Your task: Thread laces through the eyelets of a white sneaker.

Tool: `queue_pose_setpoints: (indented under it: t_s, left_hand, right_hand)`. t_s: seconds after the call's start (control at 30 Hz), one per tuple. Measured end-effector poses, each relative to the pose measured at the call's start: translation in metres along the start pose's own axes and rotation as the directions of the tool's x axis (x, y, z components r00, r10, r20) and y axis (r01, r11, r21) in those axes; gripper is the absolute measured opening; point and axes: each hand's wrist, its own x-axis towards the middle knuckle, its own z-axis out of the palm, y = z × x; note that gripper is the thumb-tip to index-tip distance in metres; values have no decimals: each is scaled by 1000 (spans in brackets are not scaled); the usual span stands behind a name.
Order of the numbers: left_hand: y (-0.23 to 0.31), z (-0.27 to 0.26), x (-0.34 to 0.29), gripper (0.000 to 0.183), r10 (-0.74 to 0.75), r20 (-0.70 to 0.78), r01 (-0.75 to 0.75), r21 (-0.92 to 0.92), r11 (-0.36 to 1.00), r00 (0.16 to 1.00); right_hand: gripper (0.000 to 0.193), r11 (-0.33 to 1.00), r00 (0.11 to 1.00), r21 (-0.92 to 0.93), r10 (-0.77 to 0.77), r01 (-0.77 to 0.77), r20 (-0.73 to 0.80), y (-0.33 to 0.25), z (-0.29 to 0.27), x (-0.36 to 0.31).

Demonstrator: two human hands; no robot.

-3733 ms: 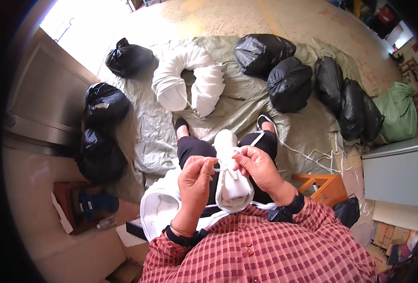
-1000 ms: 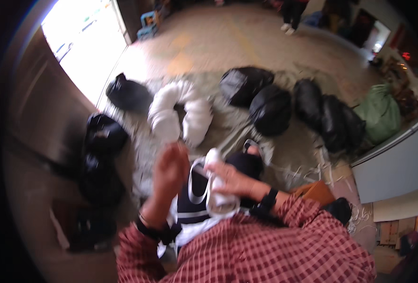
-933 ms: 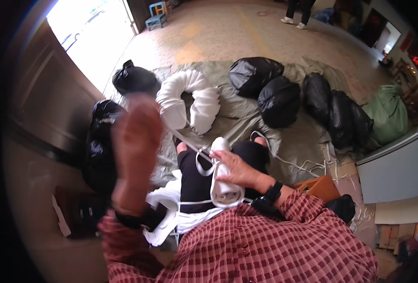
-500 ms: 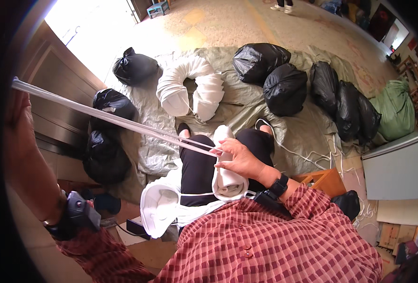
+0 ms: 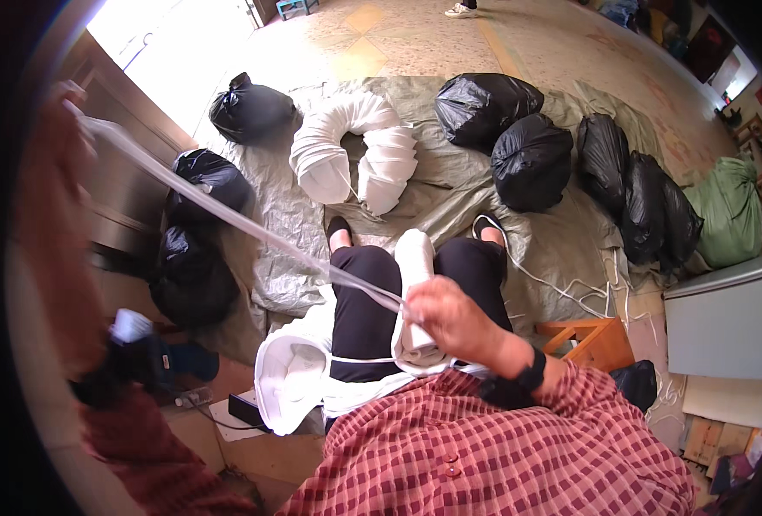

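The white roll lies between the person's legs — its long axis running from the belly outward, far end pointing ahead toward the sheet. The right hand, fingers pinched, grips the white cord above the roll. The cord slants taut up to the raised left hand — blurred, but holding it.

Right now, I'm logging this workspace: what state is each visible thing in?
Long white fabric strap: pulled nearly straight
Left hand: raised, gripping strap
Right hand: closed on strap
White cylindrical fabric roll: rolled up
White ruffled fabric coil: bunched, horseshoe-shaped
Black rounded plastic bags: bulging
Green rounded sack: bulging
Grey-green plastic tarp: spread, wrinkled
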Motion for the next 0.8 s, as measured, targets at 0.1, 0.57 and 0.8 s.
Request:
queue_pose_setpoints:
  t_s: [0.1,0.57,0.8]
  left_hand:
    - [52,86,-106,17,64,351,9,-201,979,934]
    - [174,175,-255,24,288,642,166,-551,818,710]
    - [177,174,-257,31,290,656,108,-495,862,697]
  right_hand:
    - [14,990,988,-41,-135,138,77,-30,-11,-18]
    - [15,957,936,75,291,-281,-197,12,-42,-3]
    - [14,924,927,-77,374,-376,-34,33,-22,1]
